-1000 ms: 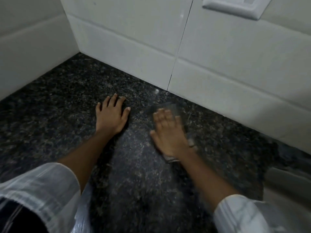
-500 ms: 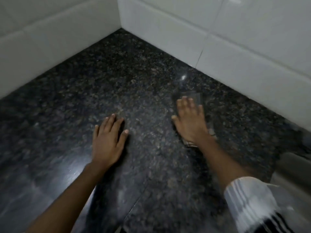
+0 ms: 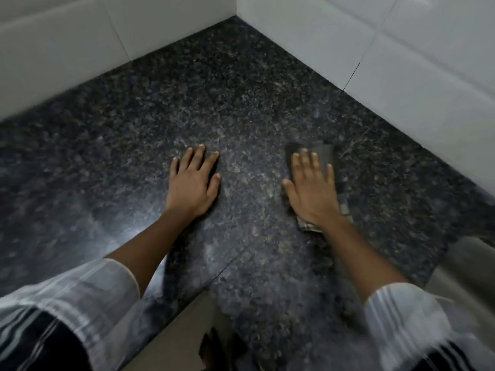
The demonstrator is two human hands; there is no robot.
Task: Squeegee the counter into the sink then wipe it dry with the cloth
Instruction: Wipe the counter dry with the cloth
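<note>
A dark speckled granite counter (image 3: 241, 97) fills the view and runs into a tiled corner. My left hand (image 3: 194, 184) lies flat on it with straight fingers, holding nothing. My right hand (image 3: 313, 188) presses flat on a folded grey cloth (image 3: 325, 152), whose edges show beyond my fingertips and beside my wrist. The cloth lies on the counter to the right of my left hand. The steel sink (image 3: 466, 266) shows as a rim at the right edge. No squeegee is in view.
White tiled walls (image 3: 401, 62) close the counter at the back and left (image 3: 53, 54). The counter's front edge (image 3: 171, 314) runs diagonally below my arms, with floor under it. A seam crosses the granite between my forearms.
The view has swung left, showing more of the corner. My right hand has slid the cloth a short way across the counter. My left hand stays flat.
</note>
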